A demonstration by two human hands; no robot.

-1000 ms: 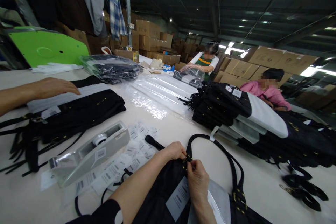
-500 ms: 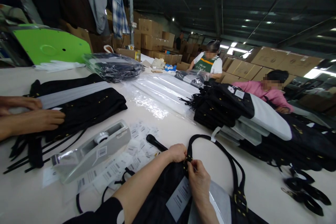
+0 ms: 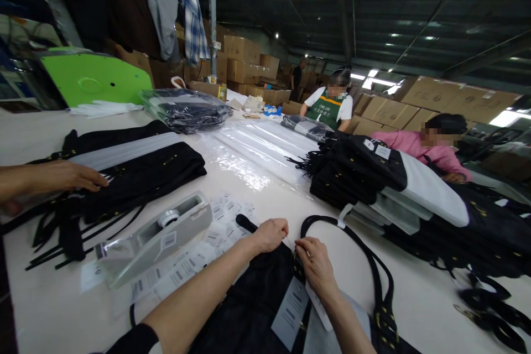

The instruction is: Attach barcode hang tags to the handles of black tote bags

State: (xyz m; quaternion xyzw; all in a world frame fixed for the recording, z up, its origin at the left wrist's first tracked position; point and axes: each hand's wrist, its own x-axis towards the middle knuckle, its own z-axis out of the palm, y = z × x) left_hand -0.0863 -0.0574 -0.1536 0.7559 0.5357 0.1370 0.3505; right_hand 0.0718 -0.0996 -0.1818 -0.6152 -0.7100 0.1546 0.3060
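A black bag (image 3: 244, 304) with gold-coloured fittings lies in front of me on the table. My left hand (image 3: 271, 234) is closed at the bag's top edge, its fingertips pinched; a small pale bit shows beside them, too small to name. Close by on the right, my right hand (image 3: 317, 265) pinches the bag's edge near the base of the black strap (image 3: 369, 254), which loops out and ends at a gold buckle. A grey tag (image 3: 290, 314) with barcode labels hangs on the bag below my hands. Pale wrapping (image 3: 359, 310) lies under my right forearm.
A tape dispenser (image 3: 186, 221) and scattered barcode labels (image 3: 218, 229) lie left of the bag. Stacked black bags (image 3: 360, 166) stand right; loose black straps (image 3: 493, 298) lie nearer. At far left, a co-worker's hand (image 3: 70, 176) touches another bag (image 3: 178, 163). Clear plastic sleeves (image 3: 253, 149) lie behind.
My left hand has moved slightly away from the strap base, leaving a small gap between my hands. The co-worker's hand at left has shifted over the other bag. The view has turned slightly.
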